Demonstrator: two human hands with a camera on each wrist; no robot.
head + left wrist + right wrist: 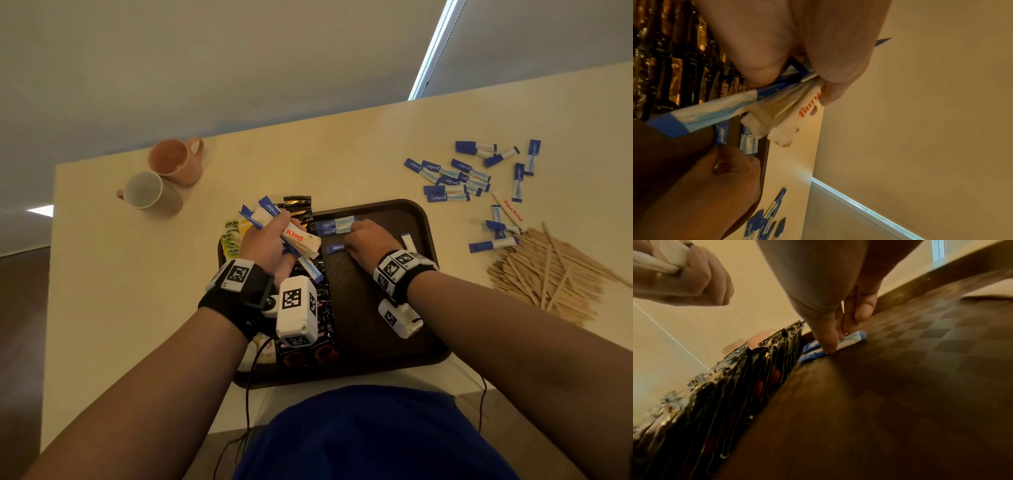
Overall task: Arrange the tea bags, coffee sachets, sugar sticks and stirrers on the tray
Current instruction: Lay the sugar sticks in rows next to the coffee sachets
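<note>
Already, along the tray's [424,219] left edge, coffee sachets [320,301] lie in a dark row with tea bags [231,240] outside them. Just beyond, the left hand [265,243] is clenched round a bundle of sugar sticks [294,236], while the right hand [368,240] presses curled fingertips [831,348] on one blue stick [335,247] near the tray's far edge, beside two already laid [334,226]. Farther off, toward the tabletop's right edge, the stirrers [548,274] sit in a heap and loose sugar sticks [455,178] lie scattered beyond them, so I judge the work roughly half finished.
</note>
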